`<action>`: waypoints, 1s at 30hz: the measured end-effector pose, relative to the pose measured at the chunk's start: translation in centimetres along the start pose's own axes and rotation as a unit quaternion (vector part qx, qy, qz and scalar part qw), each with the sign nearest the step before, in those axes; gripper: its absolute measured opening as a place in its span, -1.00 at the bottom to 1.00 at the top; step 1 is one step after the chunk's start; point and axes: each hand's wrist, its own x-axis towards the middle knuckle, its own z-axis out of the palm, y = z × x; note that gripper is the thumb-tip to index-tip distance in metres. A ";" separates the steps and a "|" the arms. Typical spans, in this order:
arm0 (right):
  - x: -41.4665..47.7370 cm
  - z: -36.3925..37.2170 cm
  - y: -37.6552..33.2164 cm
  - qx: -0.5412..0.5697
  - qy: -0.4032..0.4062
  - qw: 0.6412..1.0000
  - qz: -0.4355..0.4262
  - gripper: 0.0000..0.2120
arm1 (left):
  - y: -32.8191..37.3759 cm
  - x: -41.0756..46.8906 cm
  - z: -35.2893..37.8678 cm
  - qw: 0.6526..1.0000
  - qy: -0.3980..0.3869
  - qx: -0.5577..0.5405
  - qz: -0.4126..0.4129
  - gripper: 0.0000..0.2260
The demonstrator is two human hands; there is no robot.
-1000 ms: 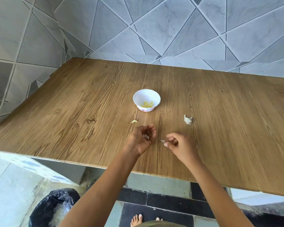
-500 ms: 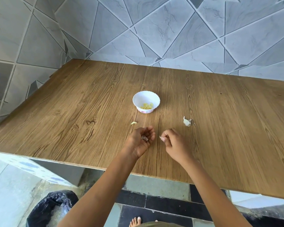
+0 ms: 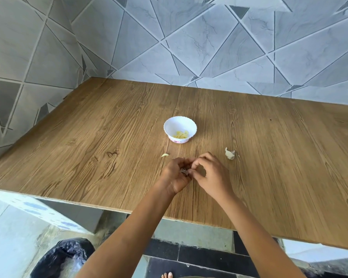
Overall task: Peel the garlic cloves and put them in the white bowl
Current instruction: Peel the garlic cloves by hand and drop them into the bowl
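The left hand (image 3: pixel 174 174) and right hand (image 3: pixel 212 175) meet over the table (image 3: pixel 89 147), curled fingertips pinching one small clove (image 3: pixel 184 171) between them. From the hands, the bowl (image 3: pixel 180 122) holding peeled cloves (image 3: pixel 181 135) sits at 12 o'clock. A garlic chunk (image 3: pixel 230 153) lies at 2 and a loose sliver (image 3: pixel 164 155) at 10.

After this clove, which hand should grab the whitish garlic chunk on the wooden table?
Probably right. Both hands pinch the small garlic clove; the whitish garlic chunk lies nearer the right hand than the left hand.

A wooden table (image 3: pixel 89 137) meets a grey tiled wall (image 3: pixel 209 47), a black bin bag (image 3: pixel 62 257) below its near edge
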 end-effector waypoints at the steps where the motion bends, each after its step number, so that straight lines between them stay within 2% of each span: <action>1: -0.1 -0.1 0.1 0.011 -0.002 1.000 -0.004 -0.94 | 0.0 0.1 -0.1 1.000 -0.001 -0.004 -0.001 -0.66; 2: -0.3 -0.1 0.4 0.028 0.000 1.000 -0.007 -0.98 | 0.1 0.2 -0.2 1.000 -0.004 -0.009 -0.001 -0.67; 6: -1.7 -0.6 1.4 0.092 0.025 0.995 0.022 -0.77 | 0.5 0.6 -0.8 0.999 -0.005 -0.034 0.004 -0.69; 9: -3.1 -0.5 1.9 0.115 0.002 0.991 0.071 -0.64 | 0.7 0.7 -1.4 1.000 0.003 -0.019 0.015 -0.74; 14: -3.8 -0.3 2.1 0.170 0.000 0.980 0.101 -0.61 | 0.3 0.2 -2.3 0.999 0.021 -0.008 0.043 -0.77; 19: -3.1 0.3 1.8 0.206 0.000 0.977 0.050 -0.61 | -0.1 -1.8 -2.8 0.993 0.061 -0.025 0.097 -0.79; 24: -1.9 1.7 -1.0 0.243 -0.051 0.967 -0.048 -0.60 | 0.1 -5.7 -5.0 0.975 0.123 -0.079 0.167 -0.80; 30: -2.1 6.6 -9.6 0.301 -0.169 0.924 -0.163 -0.57 | 0.9 -13.3 -11.6 0.915 0.237 -0.168 0.281 -0.84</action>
